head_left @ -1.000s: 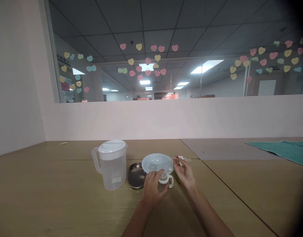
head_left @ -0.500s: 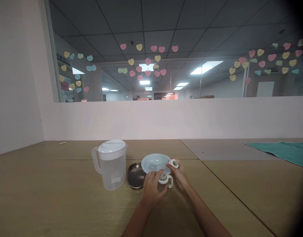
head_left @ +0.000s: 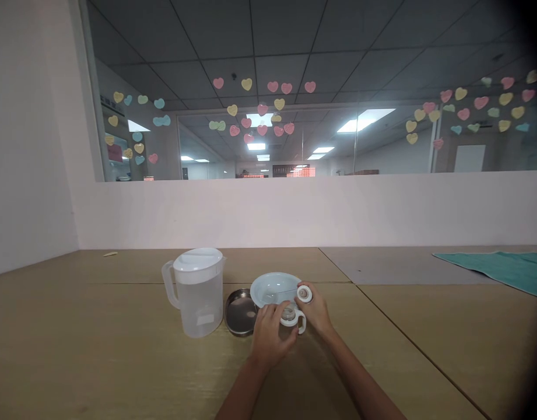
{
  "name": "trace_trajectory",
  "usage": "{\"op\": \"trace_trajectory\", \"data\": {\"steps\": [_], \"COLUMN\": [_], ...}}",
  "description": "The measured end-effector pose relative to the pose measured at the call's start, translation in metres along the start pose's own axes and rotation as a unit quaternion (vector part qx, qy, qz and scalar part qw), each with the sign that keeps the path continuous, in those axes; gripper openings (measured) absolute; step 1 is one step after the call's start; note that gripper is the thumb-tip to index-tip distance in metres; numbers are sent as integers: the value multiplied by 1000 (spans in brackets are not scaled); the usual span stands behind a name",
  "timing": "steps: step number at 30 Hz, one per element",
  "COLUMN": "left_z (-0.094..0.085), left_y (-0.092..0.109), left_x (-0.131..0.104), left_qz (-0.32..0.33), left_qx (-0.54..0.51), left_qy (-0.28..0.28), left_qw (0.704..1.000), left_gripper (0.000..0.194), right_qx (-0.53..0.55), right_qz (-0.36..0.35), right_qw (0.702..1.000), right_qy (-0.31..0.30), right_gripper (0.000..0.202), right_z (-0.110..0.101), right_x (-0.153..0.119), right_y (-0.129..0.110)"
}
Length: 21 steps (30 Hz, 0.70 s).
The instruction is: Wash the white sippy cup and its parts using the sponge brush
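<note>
Wrapped around a small container with a white rim and a white loop handle [head_left: 301, 321], my left hand [head_left: 270, 335] steadies it at the bowl's near edge. The container's body is mostly hidden by my fingers. My right hand [head_left: 317, 312] grips a round white cap [head_left: 304, 293] just above and right of that container. A thin straw-like rod [head_left: 286, 291] runs left from the cap over the pale blue bowl [head_left: 257, 287]. What is inside the small container is too small to make out.
A clear plastic pitcher [head_left: 201, 306] with a white lid stands on the table to the left. Between it and the bowl lies a round metal dish [head_left: 241, 315]. A teal cloth [head_left: 508, 265] lies at the far right. A wall [head_left: 294, 213] rises behind the table.
My right hand has shifted slightly left and tilted the cap, so its round face turns more toward me. My left hand and the container have stayed put.
</note>
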State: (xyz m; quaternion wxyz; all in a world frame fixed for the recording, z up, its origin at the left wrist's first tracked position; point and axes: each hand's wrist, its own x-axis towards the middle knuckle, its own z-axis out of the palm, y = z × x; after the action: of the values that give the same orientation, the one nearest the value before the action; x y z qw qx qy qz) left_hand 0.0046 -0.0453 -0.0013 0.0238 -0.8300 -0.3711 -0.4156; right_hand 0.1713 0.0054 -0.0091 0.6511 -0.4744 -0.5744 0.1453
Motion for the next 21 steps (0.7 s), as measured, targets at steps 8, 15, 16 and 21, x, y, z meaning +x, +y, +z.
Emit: {"op": "trace_trajectory", "data": {"steps": [8,15,16,21], "left_z": [2,2,2,1], "left_y": [-2,-2,-2,-1], "left_x": [0,0,0,-1], "left_qz": [9,5,4,8], "left_qx": [5,-2,-2,4], "left_qy": [13,6,4,14], "left_qw": [1000,1000,1000,1000], "left_gripper": [47,47,47,47], "right_qx": [-65,-42,-38,-34], "right_qz": [-38,-88,-85,-68], "right_qw": [996,995,995,997], "right_qy": [42,33,35,6], "right_gripper": [33,39,39,31], "right_z": [-4,-5,-6,-6], "right_x": [-1,-4,-4,-3], "right_y": [4,-3,-4,-2]}}
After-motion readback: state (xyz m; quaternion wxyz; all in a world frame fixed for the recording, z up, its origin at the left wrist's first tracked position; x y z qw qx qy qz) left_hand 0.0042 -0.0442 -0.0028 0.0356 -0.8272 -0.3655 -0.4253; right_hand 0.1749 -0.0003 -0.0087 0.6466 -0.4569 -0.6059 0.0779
